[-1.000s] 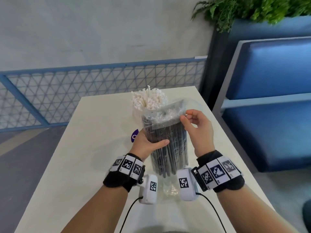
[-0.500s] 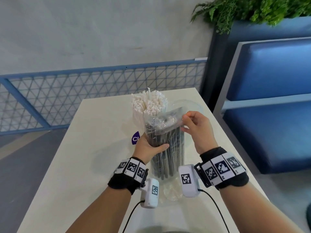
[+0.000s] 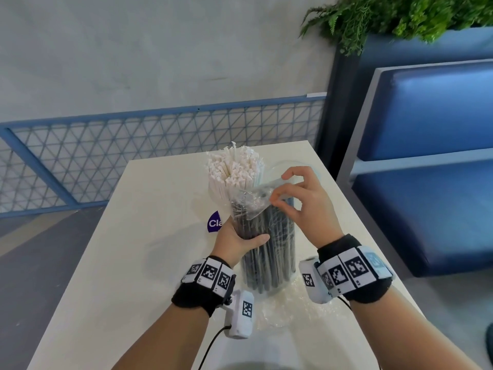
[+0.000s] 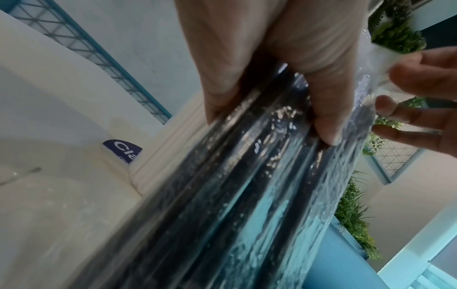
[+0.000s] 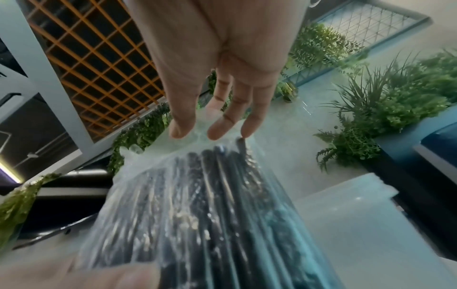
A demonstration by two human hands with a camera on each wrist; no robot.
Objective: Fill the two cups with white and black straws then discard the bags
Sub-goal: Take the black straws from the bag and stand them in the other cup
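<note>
A clear bag of black straws (image 3: 269, 249) stands upright over the table. My left hand (image 3: 237, 240) grips it around the middle, thumb across the front. My right hand (image 3: 278, 196) pinches the bag's top flap between thumb and forefinger, the other fingers spread. Just behind, white straws (image 3: 234, 169) fill a clear cup. The rim of a second clear cup (image 3: 306, 165) shows behind my right hand. In the left wrist view my left hand (image 4: 272, 78) wraps the bag (image 4: 247, 195). In the right wrist view my right hand (image 5: 210, 127) touches the bag's top (image 5: 197, 205).
A crumpled empty clear bag (image 3: 282, 311) lies on the cream table (image 3: 133, 263) under the held bag. A purple label (image 3: 214, 222) lies left of the cups. A blue bench (image 3: 426, 209) stands to the right, a blue mesh railing (image 3: 133, 156) behind.
My right hand has shifted its pinch along the top flap and spread its other fingers. The left hand keeps its grip on the bag.
</note>
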